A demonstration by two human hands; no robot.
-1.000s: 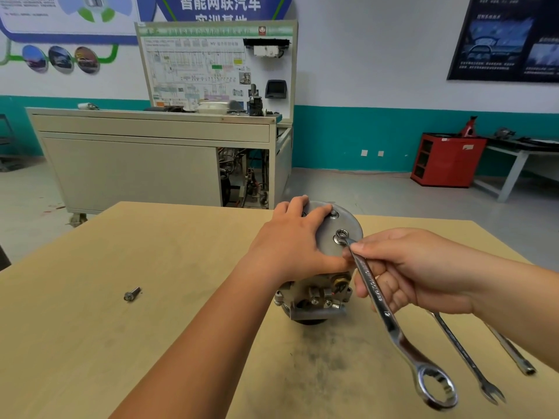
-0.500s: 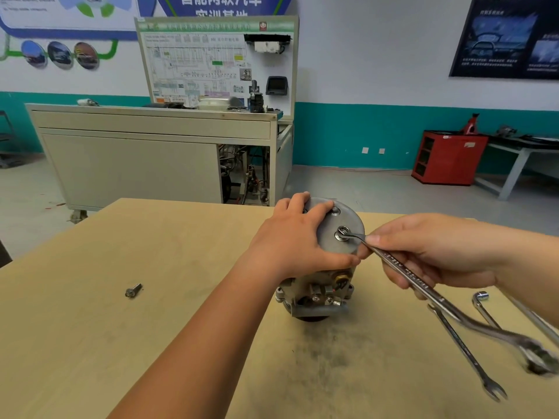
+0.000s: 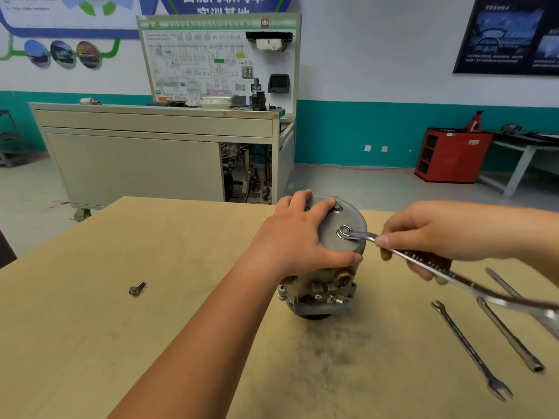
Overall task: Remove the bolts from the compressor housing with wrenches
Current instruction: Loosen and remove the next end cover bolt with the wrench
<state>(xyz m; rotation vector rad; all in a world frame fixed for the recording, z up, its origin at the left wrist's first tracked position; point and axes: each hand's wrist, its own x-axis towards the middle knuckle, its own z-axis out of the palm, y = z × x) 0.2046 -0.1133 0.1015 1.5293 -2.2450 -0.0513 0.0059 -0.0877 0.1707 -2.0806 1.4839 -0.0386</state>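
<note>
A: Left hand (image 3: 299, 237)?
B: Palm down on the compressor housing (image 3: 341, 225). Fingers draped over its far edge, thumb along the near rim. Forearm runs up from lower left.
A: Right hand (image 3: 423, 234)?
B: Forearm enters from the right edge. Thumb and curled fingers pinch the wrench (image 3: 402, 256) shank near its ring end.

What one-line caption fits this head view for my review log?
Left hand grips the compressor housing while the right hand holds a combination wrench, ring end seated on a top bolt.
</note>
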